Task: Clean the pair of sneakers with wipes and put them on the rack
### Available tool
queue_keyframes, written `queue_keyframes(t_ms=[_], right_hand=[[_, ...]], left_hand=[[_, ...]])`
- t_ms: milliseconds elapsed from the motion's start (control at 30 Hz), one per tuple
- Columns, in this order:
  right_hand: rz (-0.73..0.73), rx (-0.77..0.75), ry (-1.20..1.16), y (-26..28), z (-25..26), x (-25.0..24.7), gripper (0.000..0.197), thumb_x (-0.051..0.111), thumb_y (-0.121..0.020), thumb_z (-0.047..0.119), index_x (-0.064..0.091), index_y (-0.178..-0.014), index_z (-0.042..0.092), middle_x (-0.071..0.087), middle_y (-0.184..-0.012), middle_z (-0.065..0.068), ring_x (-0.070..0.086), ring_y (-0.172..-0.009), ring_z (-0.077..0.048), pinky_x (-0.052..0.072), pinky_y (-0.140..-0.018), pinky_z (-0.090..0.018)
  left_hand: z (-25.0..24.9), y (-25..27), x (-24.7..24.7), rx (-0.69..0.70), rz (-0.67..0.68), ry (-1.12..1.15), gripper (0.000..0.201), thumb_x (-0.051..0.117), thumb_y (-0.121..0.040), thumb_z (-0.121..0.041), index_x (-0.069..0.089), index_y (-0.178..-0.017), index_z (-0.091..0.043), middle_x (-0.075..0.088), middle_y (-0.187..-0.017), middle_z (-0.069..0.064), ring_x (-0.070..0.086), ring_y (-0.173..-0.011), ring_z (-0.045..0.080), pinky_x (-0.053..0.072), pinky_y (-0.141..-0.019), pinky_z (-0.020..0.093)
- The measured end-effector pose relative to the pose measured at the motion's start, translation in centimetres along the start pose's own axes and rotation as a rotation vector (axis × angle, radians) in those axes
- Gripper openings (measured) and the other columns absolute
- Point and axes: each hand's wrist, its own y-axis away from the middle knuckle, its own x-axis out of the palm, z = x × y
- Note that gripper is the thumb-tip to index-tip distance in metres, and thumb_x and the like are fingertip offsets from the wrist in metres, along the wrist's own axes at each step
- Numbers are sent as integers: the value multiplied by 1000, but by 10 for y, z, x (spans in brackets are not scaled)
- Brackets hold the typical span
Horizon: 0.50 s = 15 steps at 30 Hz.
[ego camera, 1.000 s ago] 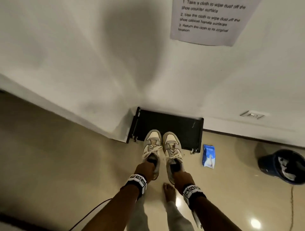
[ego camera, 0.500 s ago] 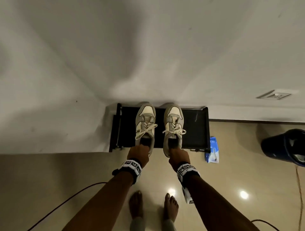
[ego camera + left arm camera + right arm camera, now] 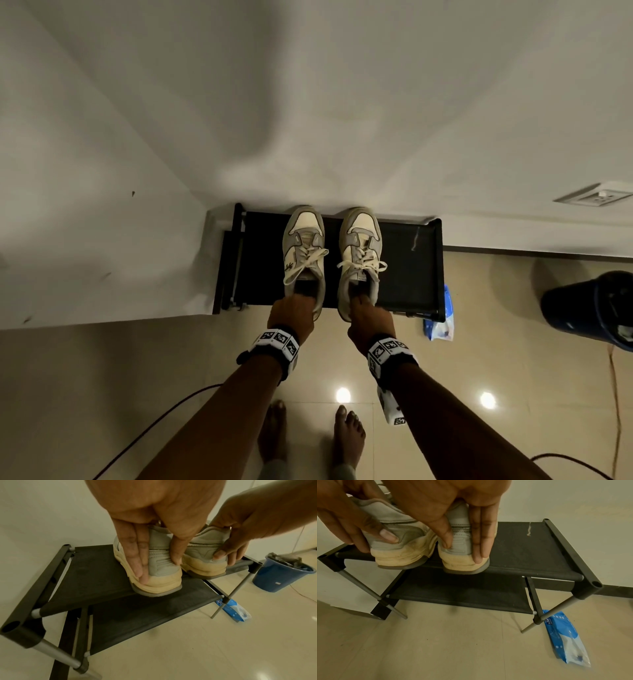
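Two grey and cream sneakers stand side by side on the top shelf of the black rack (image 3: 407, 274), toes toward the wall and heels overhanging its front edge. My left hand (image 3: 291, 313) pinches the heel of the left sneaker (image 3: 303, 253) between thumb and fingers (image 3: 137, 558). My right hand (image 3: 370, 320) pinches the heel of the right sneaker (image 3: 359, 257) the same way, as the right wrist view shows with the fingers (image 3: 481, 540) down its side. Both cream soles (image 3: 164, 582) (image 3: 458, 563) touch the shelf fabric.
A blue pack of wipes (image 3: 440, 322) lies on the floor by the rack's right front leg. A blue bucket (image 3: 592, 308) stands further right. The rack's lower shelf (image 3: 462, 599) holds nothing. Cables cross the tiled floor near my bare feet (image 3: 349, 435).
A second ago both sneakers hung in front of the rack. They have moved forward onto the top shelf, with both hands still on the heels.
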Motion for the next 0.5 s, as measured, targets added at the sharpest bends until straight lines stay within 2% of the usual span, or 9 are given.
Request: queue_keyframes(t_ms=[367,500], right_hand=[[-22,-6,16,5,1,2,39,54,-81,8,48,-119,9,54,-114,-8,64,-80,-32,50,-62,-34],[-57,-21,16,8,1,2,40,53,-84,9,45,-123,9,53,-114,-9,64,-75,-31,47,-57,-33]], left_hand=[[-1,3,5,4,-4,7,18,56,-95,-21,63,-110,-18,66,-110,4,67,-98,27,52,-82,35],[-3,11,2,10,-16,-28,27,58,-95,-23,55,-121,-17,60,-118,6,66,-99,28,53,-81,36]])
